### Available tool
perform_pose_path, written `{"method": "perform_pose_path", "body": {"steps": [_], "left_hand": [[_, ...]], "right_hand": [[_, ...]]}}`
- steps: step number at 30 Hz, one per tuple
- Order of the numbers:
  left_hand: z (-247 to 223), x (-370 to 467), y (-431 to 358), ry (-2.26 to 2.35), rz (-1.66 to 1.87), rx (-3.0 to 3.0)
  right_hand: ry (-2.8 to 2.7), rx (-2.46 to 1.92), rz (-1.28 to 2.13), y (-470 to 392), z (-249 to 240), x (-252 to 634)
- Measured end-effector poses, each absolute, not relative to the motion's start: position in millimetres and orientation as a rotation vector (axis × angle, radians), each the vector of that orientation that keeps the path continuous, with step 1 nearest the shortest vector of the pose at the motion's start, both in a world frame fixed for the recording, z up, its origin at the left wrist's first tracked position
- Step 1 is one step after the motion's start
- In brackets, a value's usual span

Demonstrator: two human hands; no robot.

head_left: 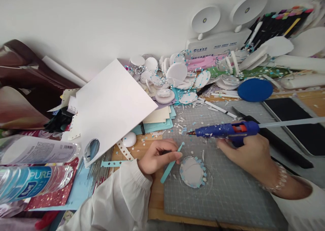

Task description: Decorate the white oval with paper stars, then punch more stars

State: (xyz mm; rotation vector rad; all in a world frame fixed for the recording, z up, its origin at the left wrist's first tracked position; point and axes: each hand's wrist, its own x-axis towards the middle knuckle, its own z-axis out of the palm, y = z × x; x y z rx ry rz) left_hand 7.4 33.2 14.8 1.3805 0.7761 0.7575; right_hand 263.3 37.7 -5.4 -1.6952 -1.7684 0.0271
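My left hand (162,155) is closed around slim turquoise tweezers (168,171), with a small pale blue paper flower (182,143) at their tip. In my right hand (251,151) is a blue hot glue gun (225,130), its nozzle pointing left toward the flower but apart from it. A long translucent glue stick (289,123) sticks out of its back. Below and between both hands lies a round white disc (191,172) edged with small blue and white flowers, on the gray cutting mat (228,200).
Several flower-trimmed white discs (177,72) are heaped at the back. A white board (114,102) and plastic bottles (35,182) occupy the left. A phone (297,122), a black-handled tool (286,146) and a blue disc (255,89) lie on the right. Paper scraps litter the mat.
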Motion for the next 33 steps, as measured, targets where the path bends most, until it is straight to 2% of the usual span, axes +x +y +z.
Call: {"method": "perform_pose_path", "body": {"steps": [5, 14, 20, 22, 24, 27, 33], "left_hand": [[14.6, 6.3, 34.1, 0.767, 0.752, 1.372], [7.9, 4.8, 32.4, 0.793, 0.795, 1.274], [16.8, 6.6, 28.6, 0.845, 1.007, 1.104], [24.9, 6.9, 26.1, 0.88, 1.064, 1.083], [33.7, 8.4, 22.7, 0.945, 1.101, 1.043], [45.4, 15.9, 16.4, 1.055, 1.119, 0.982], [56.0, 43.4, 1.5, 1.109, 1.107, 0.867]], "right_hand": [[-1.844, -1.728, -0.279, 53.9, -17.3, 281.0], [-1.982, -1.788, -0.359, 59.6, -24.6, 286.5], [-1.956, -1.775, -0.455, 43.2, -9.4, 292.9], [-1.997, -1.775, -0.425, 28.6, 1.4, 296.6], [-2.06, -1.737, -0.253, 12.6, 13.5, 295.6], [-2.129, -1.337, -0.126, -4.8, 31.3, 279.8], [-2.34, -0.571, -0.265, -0.2, 54.9, 226.6]]}}
